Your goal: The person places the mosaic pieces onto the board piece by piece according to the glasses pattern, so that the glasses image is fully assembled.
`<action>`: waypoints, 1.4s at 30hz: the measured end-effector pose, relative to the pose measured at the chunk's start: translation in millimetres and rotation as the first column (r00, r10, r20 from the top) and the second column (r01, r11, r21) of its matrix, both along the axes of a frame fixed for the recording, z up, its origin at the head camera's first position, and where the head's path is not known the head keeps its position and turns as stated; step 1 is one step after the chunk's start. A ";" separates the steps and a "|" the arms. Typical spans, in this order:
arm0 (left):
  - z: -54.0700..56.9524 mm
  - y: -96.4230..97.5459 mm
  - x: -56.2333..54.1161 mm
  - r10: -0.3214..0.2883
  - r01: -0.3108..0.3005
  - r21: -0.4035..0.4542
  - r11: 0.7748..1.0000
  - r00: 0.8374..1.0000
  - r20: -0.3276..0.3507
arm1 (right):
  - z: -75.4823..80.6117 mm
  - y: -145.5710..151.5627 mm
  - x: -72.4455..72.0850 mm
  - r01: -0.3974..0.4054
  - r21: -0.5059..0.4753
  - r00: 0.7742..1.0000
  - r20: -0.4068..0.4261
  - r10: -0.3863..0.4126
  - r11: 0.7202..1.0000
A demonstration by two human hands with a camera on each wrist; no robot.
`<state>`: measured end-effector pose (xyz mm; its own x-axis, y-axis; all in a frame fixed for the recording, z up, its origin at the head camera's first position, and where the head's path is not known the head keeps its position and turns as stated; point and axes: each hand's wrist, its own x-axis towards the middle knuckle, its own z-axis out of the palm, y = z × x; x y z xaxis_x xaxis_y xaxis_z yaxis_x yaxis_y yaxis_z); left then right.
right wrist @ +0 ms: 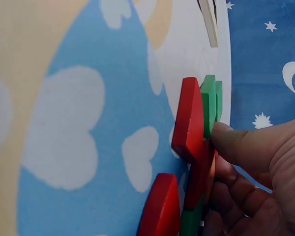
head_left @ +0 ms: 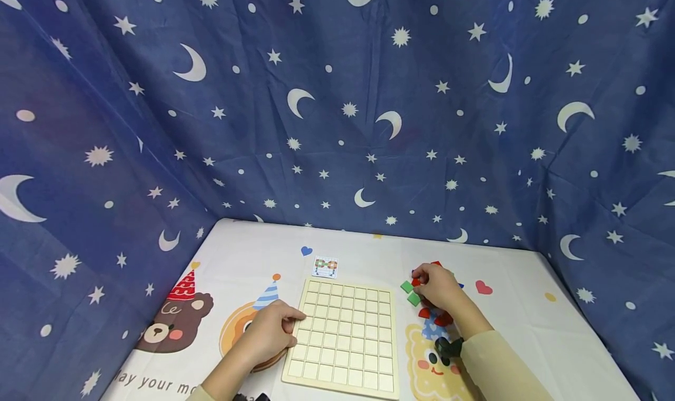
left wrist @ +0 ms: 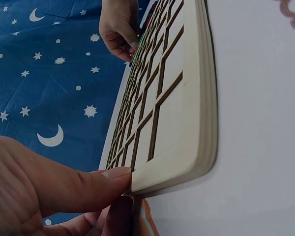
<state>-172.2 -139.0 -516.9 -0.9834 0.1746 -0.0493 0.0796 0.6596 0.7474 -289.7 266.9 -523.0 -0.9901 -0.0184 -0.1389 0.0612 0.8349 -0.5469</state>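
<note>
A pale wooden grid board (head_left: 343, 336) lies flat in the middle of the table, its square cells bare. At its left edge is my left hand (head_left: 271, 330); in the left wrist view the thumb (left wrist: 115, 178) presses on the rim and the other fingers curl beside it. My right hand (head_left: 439, 285) is over a cluster of small coloured pieces, thumb and forefinger around a red piece (head_left: 415, 282). Green square pieces (head_left: 406, 286) lie just left of those fingers. Red rounded pieces (right wrist: 160, 206) lie nearer me. The hand covers part of the cluster.
A small pattern card (head_left: 325, 267) lies behind the board. The white tablecloth (head_left: 253, 243) has printed cartoon figures, a bear at the left among them. A blue curtain (head_left: 337, 125) with moons and stars stands around the back and sides.
</note>
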 end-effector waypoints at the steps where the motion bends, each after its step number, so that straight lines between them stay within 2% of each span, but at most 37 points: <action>1: 0.1 0.1 0.1 0.000 0.000 -0.001 1.000 1.000 0.002 | 0.1 -0.4 -0.3 0.005 -0.002 1.000 0.001 -0.005 1.000; 6: -0.5 0.2 0.3 -0.002 0.002 0.003 1.000 1.000 -0.001 | 0.7 -1.9 -1.5 0.025 -0.013 1.000 0.006 -0.025 1.000; 17: 3.4 1.8 1.4 0.001 -0.001 0.001 1.000 1.000 -0.009 | 0.1 -1.0 2.0 0.012 -0.008 1.000 -0.002 -0.012 1.000; 25: 4.7 3.8 0.2 -0.001 0.001 -0.009 1.000 1.000 -0.010 | 5.9 -3.5 5.2 0.015 -0.024 0.999 -0.050 -0.016 1.000; 35: 4.7 5.4 -0.6 0.020 -0.020 -0.029 0.999 1.000 -0.014 | 18.0 -30.5 28.6 -0.107 -0.029 0.987 -0.126 0.102 0.994; 42: 5.0 3.4 1.6 0.015 -0.015 -0.016 1.000 1.000 -0.013 | 15.6 -55.3 44.9 -0.167 -0.070 0.981 -0.114 0.158 0.984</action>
